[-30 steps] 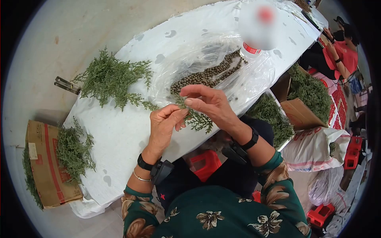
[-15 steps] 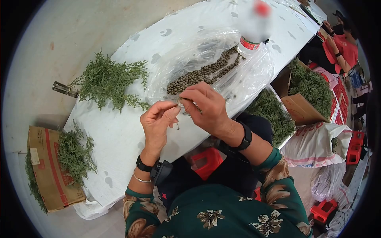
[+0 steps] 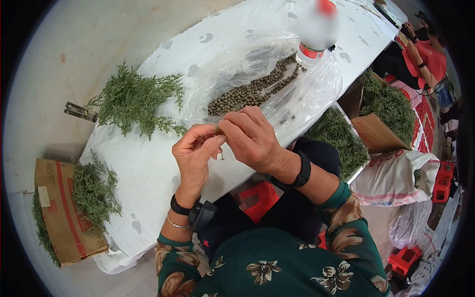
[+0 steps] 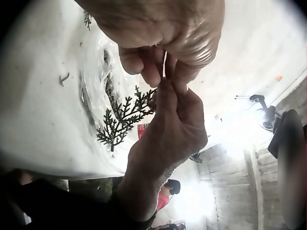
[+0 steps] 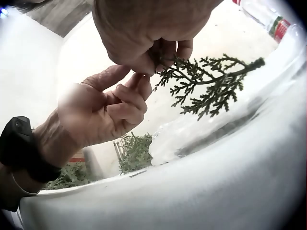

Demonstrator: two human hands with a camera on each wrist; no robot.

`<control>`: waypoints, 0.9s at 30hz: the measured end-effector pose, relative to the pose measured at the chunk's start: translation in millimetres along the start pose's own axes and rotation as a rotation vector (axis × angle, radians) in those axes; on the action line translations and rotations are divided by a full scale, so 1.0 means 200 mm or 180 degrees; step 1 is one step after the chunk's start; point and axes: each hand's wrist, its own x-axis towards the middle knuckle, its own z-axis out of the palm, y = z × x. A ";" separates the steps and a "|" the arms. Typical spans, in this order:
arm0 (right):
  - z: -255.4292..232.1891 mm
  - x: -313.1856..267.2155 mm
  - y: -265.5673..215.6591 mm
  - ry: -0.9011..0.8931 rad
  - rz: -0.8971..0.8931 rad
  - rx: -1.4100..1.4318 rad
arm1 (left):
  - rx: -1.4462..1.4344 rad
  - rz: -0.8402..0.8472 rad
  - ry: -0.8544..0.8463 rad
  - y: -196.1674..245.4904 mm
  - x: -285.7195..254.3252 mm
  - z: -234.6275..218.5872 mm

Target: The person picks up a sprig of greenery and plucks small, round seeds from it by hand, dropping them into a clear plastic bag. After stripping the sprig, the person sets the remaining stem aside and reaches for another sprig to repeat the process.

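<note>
In the head view my left hand [image 3: 193, 157] and right hand [image 3: 253, 141] meet fingertip to fingertip over the near edge of the white table [image 3: 148, 198]. My right hand holds a green evergreen sprig [image 5: 206, 82], its flat scaly branchlets fanning out in the right wrist view. From the head view the right hand hides that sprig. Thumb and forefinger of the left hand pinch a small piece at the meeting point, mostly covered by fingers; I cannot tell its kind. A thin stalk [image 3: 222, 155] pokes out below the left fingers.
Many small brown round beads [image 3: 237, 99] lie on clear plastic [image 3: 198, 94] beyond my hands, with a red-capped bottle [image 3: 310, 52] behind. Evergreen piles [image 3: 131, 101] lie left; a cardboard box [image 3: 62, 213] stands at the table's left end. Greenery-filled boxes [image 3: 336, 143] are right.
My right hand has turned over and curled closer around the sprig, which has gone out of sight in the head view. Its fingertips have come up against the left ones, which shifted slightly left.
</note>
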 end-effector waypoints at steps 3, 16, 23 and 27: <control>0.01 0.00 -0.01 -0.0018 0.0074 0.0084 | -0.0054 0.0037 0.0044 -0.01 0.00 0.00; -0.10 0.04 0.05 -0.1135 0.2397 0.2611 | 0.0294 0.0085 -0.0055 0.00 0.01 -0.01; -0.15 -0.02 0.08 -0.1501 0.3033 0.3470 | 0.0239 -0.0073 -0.0415 0.00 -0.01 0.02; -0.17 -0.08 0.05 -0.1168 0.3280 0.3765 | 0.0260 -0.0086 -0.0542 -0.01 -0.01 0.04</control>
